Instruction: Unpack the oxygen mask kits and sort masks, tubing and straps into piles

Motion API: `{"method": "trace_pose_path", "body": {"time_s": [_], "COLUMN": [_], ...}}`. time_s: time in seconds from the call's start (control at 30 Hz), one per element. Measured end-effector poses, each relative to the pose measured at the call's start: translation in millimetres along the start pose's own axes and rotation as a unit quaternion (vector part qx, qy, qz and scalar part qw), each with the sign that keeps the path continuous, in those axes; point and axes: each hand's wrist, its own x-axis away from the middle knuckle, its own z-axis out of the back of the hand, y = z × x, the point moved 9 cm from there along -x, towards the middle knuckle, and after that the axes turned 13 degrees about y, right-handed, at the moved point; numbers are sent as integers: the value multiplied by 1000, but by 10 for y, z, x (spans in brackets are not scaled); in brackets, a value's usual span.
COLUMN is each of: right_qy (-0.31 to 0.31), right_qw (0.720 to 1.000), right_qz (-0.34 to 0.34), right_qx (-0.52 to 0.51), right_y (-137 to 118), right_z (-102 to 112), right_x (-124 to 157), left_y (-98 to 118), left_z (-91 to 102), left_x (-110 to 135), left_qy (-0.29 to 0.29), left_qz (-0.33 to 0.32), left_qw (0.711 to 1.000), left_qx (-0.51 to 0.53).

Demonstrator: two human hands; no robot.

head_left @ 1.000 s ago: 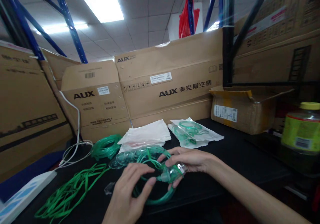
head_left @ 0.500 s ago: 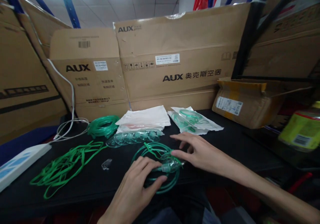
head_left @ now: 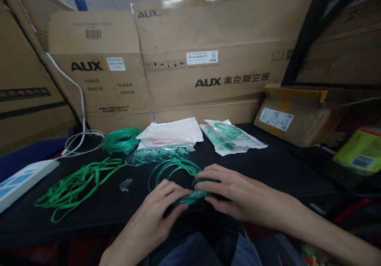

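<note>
The left hand [head_left: 154,212] and right hand [head_left: 238,196], fingers curled, clamp one side of the green tubing coil [head_left: 178,163] between them at the near edge of the black bench [head_left: 282,167], with clear masks [head_left: 157,155], white pouches [head_left: 172,132], sealed packets [head_left: 230,137] and loose green straps [head_left: 77,184] lying beyond, before cardboard boxes [head_left: 208,60].

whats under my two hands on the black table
Coiled green tubing: its loops stick out on the far side, and the left hand pinches a bundled stretch. The right hand covers the rest, so what else lies there cannot be seen.
</note>
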Motion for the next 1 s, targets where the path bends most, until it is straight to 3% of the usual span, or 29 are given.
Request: {"method": "trace_pose_path", "body": {"time_s": [0.2,0.4,0.77,1.0], "right_qy": [12,12,7,-15], "right_qw": [999,1000,998,991], "right_qz": [-41,-28,-6,-11], "right_qx": [-17,-1,60,131], "right_y": [-22,-33,-72,-47], "right_z": [67,-23,-88,-210], "right_x": [-9,8,-46,-30], "left_y": [22,93,232,181], "left_z": [10,-16,-45,-96], "left_x": [-9,-11,-15,-13], "left_qy": [58,100,115,104], "left_qz": [17,-30,-115,-103], "left_qw": [998,994,973,978], "left_qx": [-12,-13,-165,-149]}}
